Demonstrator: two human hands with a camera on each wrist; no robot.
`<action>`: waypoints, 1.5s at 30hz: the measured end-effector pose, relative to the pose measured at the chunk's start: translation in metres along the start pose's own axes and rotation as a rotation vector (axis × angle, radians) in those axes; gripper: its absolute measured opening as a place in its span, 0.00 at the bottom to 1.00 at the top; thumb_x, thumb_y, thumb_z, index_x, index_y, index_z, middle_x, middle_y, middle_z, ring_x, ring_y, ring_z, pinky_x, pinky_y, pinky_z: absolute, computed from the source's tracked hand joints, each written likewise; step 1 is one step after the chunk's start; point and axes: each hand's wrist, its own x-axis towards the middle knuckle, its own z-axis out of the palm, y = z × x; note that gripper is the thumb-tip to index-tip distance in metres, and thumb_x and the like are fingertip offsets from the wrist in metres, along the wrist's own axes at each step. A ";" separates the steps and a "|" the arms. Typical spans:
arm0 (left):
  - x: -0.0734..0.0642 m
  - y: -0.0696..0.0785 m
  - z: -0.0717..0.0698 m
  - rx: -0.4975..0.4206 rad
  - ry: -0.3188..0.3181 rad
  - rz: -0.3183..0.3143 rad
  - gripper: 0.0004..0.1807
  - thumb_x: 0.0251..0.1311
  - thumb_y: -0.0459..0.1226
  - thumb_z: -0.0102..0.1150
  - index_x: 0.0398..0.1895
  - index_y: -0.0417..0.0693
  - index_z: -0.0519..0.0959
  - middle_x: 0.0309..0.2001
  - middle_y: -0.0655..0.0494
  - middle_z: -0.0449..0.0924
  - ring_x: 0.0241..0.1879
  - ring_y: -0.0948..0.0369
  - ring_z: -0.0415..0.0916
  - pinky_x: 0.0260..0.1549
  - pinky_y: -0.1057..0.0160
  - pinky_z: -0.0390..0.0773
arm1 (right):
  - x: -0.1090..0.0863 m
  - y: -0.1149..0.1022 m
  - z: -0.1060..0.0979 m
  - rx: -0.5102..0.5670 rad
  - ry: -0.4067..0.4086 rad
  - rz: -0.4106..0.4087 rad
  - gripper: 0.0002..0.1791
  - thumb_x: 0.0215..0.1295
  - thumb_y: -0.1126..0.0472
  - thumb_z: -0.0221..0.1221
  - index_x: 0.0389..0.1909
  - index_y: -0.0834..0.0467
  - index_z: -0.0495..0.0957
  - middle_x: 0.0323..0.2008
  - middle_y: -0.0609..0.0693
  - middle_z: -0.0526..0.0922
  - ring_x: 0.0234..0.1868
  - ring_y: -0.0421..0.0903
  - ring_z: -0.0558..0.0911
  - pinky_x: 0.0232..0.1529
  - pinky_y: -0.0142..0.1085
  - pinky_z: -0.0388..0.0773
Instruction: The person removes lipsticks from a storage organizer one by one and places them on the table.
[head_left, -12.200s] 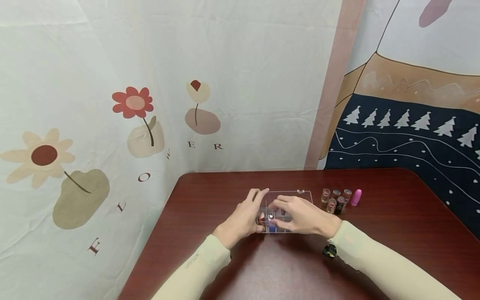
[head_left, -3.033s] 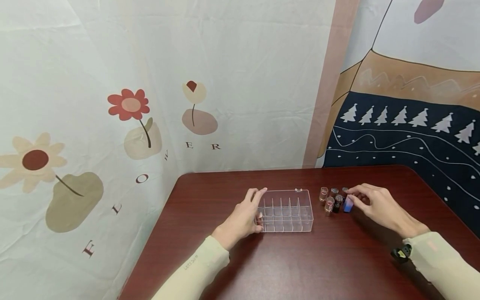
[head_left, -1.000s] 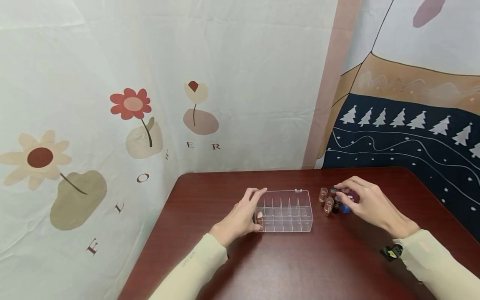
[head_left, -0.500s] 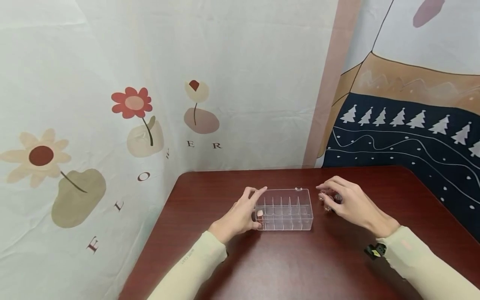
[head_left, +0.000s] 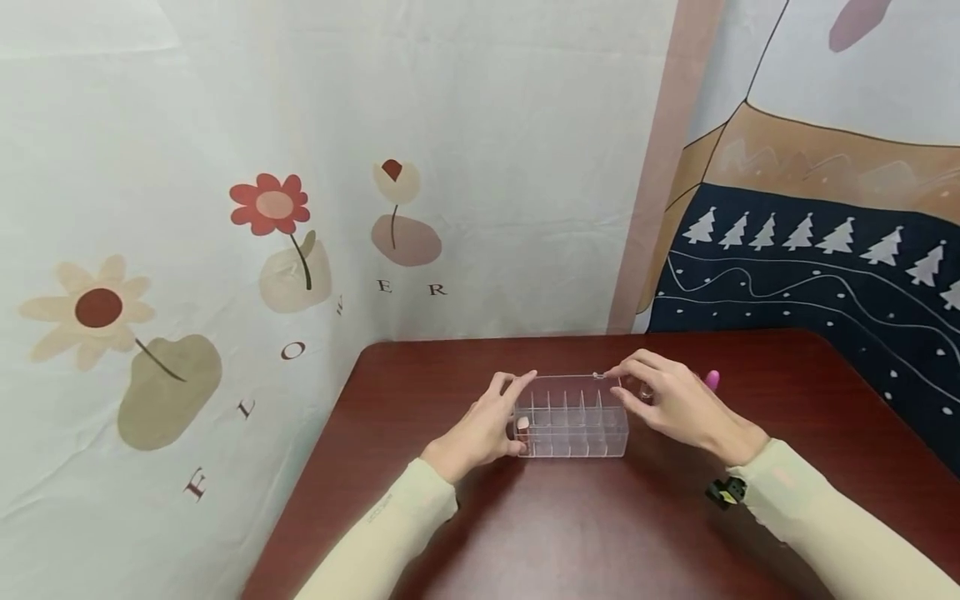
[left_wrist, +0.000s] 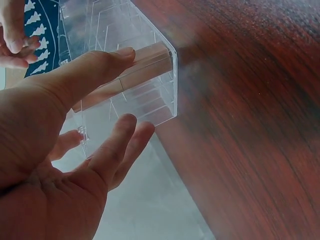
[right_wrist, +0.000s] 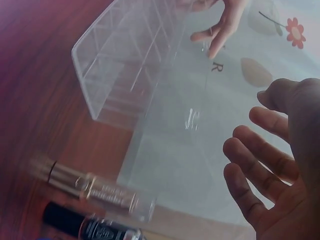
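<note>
In the head view, my left hand (head_left: 480, 425) grips the left end of a clear plastic divided box (head_left: 573, 442), thumb in front and fingers behind. A rose-gold lipstick tube (left_wrist: 140, 70) stands in the end compartment beside my left thumb; the other visible compartments look bare. The box's clear lid (head_left: 570, 385) stands raised at the back. My right hand (head_left: 675, 408) hovers by the box's right back corner. In the right wrist view its fingers (right_wrist: 250, 150) are spread and slightly bent, with nothing between them.
Right of the box stand a gold lipstick with a clear cap (right_wrist: 110, 195) and a black lipstick (right_wrist: 95, 225). A pink tube (head_left: 712, 381) shows behind my right hand, which hides most of this group. The dark red table (head_left: 525, 533) meets cloth-hung walls (head_left: 487, 167).
The blue tube, earlier in the box, was set down among the lipsticks and let go. My right hand then moved left to the box's corner. My left hand has kept its hold.
</note>
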 end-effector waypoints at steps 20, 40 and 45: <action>0.001 0.000 0.001 0.015 -0.006 -0.005 0.68 0.53 0.29 0.93 0.95 0.59 0.60 0.80 0.44 0.67 0.40 0.58 0.82 0.53 0.52 0.90 | 0.030 -0.024 0.045 0.046 -0.178 0.003 0.15 0.74 0.57 0.79 0.58 0.53 0.93 0.52 0.48 0.93 0.42 0.46 0.90 0.44 0.36 0.91; 0.004 -0.002 0.000 0.034 -0.005 -0.006 0.69 0.52 0.29 0.93 0.94 0.59 0.60 0.78 0.47 0.71 0.48 0.51 0.87 0.55 0.48 0.91 | 0.043 -0.044 0.089 0.007 -0.278 -0.066 0.18 0.76 0.52 0.77 0.61 0.54 0.91 0.56 0.48 0.93 0.48 0.46 0.92 0.51 0.46 0.94; 0.005 -0.002 0.000 0.031 -0.012 -0.006 0.69 0.52 0.28 0.93 0.95 0.59 0.60 0.78 0.47 0.71 0.46 0.55 0.87 0.52 0.51 0.90 | 0.044 -0.047 0.095 0.010 -0.293 -0.062 0.16 0.75 0.52 0.78 0.58 0.53 0.92 0.52 0.47 0.92 0.43 0.45 0.90 0.46 0.41 0.92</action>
